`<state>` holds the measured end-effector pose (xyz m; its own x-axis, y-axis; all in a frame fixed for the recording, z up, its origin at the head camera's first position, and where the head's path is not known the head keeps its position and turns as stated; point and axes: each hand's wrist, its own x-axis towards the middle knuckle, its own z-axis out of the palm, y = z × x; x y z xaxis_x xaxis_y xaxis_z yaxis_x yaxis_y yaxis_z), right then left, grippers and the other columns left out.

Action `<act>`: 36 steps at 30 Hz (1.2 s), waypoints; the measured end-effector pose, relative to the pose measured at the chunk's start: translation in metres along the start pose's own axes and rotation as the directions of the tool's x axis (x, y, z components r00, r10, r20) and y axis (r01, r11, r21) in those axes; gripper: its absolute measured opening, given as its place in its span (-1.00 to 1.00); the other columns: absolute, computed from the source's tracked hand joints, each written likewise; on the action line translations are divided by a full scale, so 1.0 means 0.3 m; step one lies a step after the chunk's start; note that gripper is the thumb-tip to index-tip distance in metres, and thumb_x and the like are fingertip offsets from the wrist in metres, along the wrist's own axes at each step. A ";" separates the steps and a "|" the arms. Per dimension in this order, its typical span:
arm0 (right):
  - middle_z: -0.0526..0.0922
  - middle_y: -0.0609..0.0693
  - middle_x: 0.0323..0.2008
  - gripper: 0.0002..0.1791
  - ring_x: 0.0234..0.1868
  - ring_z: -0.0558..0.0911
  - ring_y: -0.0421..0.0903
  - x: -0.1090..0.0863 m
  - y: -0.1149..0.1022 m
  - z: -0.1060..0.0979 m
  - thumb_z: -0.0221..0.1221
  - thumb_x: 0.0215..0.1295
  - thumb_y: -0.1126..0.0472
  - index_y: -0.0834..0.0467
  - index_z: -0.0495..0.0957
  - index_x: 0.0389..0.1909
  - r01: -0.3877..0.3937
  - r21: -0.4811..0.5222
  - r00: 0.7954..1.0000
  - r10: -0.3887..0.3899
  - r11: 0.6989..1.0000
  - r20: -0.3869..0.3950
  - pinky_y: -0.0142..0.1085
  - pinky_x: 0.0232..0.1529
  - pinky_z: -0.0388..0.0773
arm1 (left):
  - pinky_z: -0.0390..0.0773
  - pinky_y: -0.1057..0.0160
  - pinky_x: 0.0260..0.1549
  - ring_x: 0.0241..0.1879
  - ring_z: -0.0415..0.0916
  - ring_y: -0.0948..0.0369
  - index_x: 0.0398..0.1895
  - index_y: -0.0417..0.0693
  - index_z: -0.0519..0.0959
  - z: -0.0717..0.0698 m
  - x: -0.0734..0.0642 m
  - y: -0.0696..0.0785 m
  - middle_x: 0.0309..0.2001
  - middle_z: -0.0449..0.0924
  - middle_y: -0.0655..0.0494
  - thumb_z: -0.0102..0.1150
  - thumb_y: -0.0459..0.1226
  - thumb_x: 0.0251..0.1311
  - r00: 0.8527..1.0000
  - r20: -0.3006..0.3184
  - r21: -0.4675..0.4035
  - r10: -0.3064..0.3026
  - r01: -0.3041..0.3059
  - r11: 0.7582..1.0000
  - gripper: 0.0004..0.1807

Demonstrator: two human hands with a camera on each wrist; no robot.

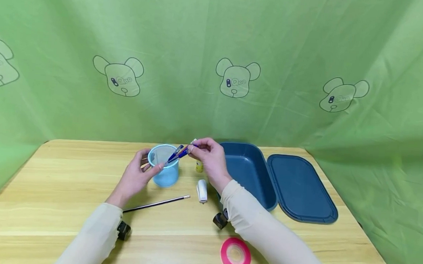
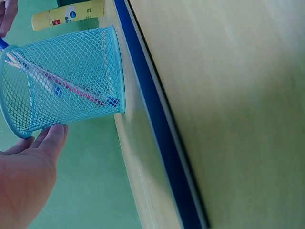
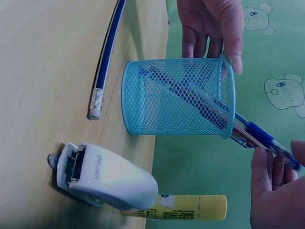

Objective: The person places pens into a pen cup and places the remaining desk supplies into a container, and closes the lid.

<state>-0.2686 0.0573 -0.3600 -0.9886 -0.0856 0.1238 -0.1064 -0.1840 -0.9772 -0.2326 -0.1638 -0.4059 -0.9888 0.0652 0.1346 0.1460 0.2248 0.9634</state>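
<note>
A light blue mesh pen holder [image 1: 166,177] stands upright on the table. My left hand [image 1: 136,176] grips it near the rim, thumb on the near side and fingers round the far left side. Above its opening, my right hand [image 1: 211,160] pinches the upper ends of several pens [image 3: 261,135], some with blue barrels. Their lower ends reach down inside the holder, visible through the mesh in both wrist views. Near the holder lie a dark striped pencil [image 1: 158,203] and a white stapler [image 1: 202,191]. Behind the stapler stands a yellow glue stick [image 3: 212,207], partly hidden by my right hand.
A dark blue bin [image 1: 270,192] stands right of my right hand, its flat lid [image 1: 302,188] lying beside it. A pink roll of tape [image 1: 225,256] lies at the front, near my right forearm. A green curtain [image 1: 188,33] encloses the table's back and sides.
</note>
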 end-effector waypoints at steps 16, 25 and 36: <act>0.63 0.12 -0.21 -0.78 -0.23 0.63 -0.04 -0.015 0.001 -0.005 0.32 0.22 0.37 0.29 0.55 -0.13 0.003 -0.175 1.000 -0.005 0.985 -0.013 -0.10 0.00 0.61 | 0.23 0.03 0.34 0.35 0.18 -0.15 0.42 -0.36 0.09 0.003 0.003 -0.008 0.31 0.23 -0.33 0.29 -0.17 0.28 1.000 -0.003 0.000 0.003 -0.003 1.000 -0.18; 0.65 0.18 -0.20 -0.83 -0.19 0.62 0.00 -0.064 0.003 -0.015 0.21 0.37 0.24 0.25 0.55 -0.13 0.067 -0.262 0.997 -0.058 0.963 0.040 -0.29 -0.22 0.59 | 0.24 0.03 0.34 0.34 0.18 -0.15 0.41 -0.35 0.10 0.005 0.005 -0.014 0.31 0.24 -0.32 0.29 -0.16 0.28 1.000 -0.004 0.004 0.001 -0.001 1.000 -0.19; 0.64 0.23 -0.25 -0.54 -0.21 0.65 0.11 -0.115 0.018 -0.017 -0.04 0.54 0.00 0.37 0.53 -0.19 0.045 -0.247 0.996 -0.025 0.968 0.084 -0.11 -0.06 0.64 | 0.30 0.06 0.30 0.34 0.20 -0.10 0.43 -0.28 0.10 0.000 0.003 -0.007 0.32 0.24 -0.27 0.30 -0.10 0.26 1.000 0.000 0.019 -0.011 0.011 1.000 -0.16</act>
<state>-0.2355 0.0644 -0.3706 -0.9732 -0.1628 0.1623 -0.1739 0.0599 -0.9829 -0.2339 -0.1643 -0.4078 -0.9903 0.0623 0.1241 0.1356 0.2435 0.9604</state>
